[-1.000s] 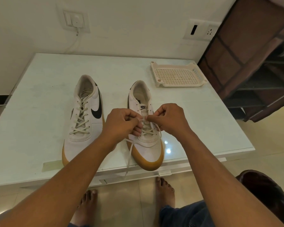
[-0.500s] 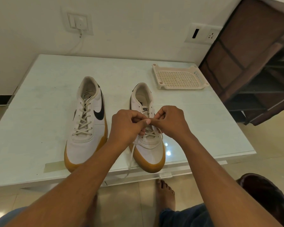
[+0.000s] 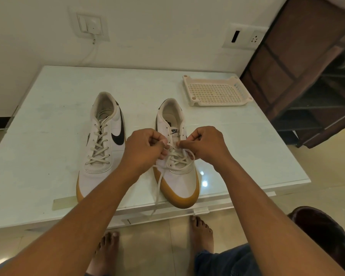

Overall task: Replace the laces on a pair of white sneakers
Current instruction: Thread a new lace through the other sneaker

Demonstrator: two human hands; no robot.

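Note:
Two white sneakers with tan soles stand toes toward me on the pale table [image 3: 48, 152]. The left sneaker [image 3: 103, 148] is laced to the top, its lace ends tucked inside. Over the right sneaker [image 3: 176, 182] both hands work at the upper eyelets. My left hand [image 3: 143, 150] pinches the cream lace [image 3: 158, 188] beside the tongue. My right hand [image 3: 205, 144] pinches the lace on the other side. One loose lace end trails over the toe and hangs past the table's front edge.
A cream perforated plastic tray [image 3: 215, 92] sits at the table's back right. A dark brown rack [image 3: 311, 80] stands to the right. A dark stool seat [image 3: 325, 236] is by my right leg. My bare feet rest on the tiled floor below.
My fingertips, which met over the tongue half a second ago, have drawn slightly apart with the lace between them. The view shifted a little; the sneakers stay put.

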